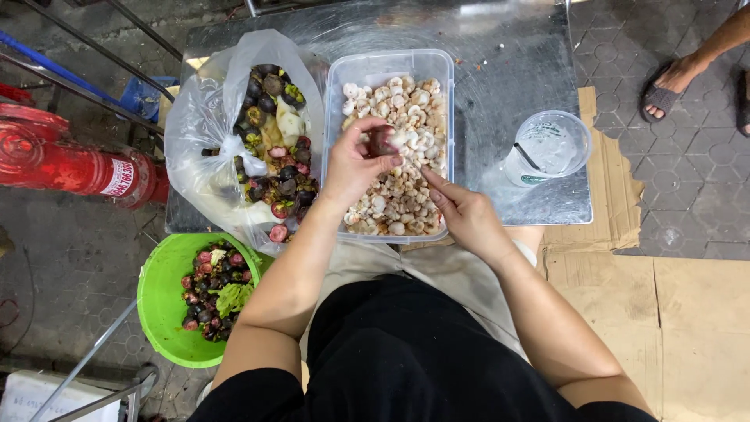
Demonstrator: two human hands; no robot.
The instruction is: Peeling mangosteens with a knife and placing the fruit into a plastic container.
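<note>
My left hand (355,160) grips a dark purple mangosteen (383,141) above a clear plastic tub (388,61) filled with white peeled fruit segments (406,117). My right hand (461,209) sits just to the right of it, over the tub's near right part, fingers pointing toward the fruit. Whether it holds a small tool is hidden. Both hands are close together, nearly touching.
A clear plastic bag (203,117) of whole mangosteens and rinds lies left of the tub on a metal table (516,70). A green bucket (160,293) of rinds stands on the ground at lower left. A plastic cup (547,148) stands at right. Another person's sandalled foot (668,86) is at top right.
</note>
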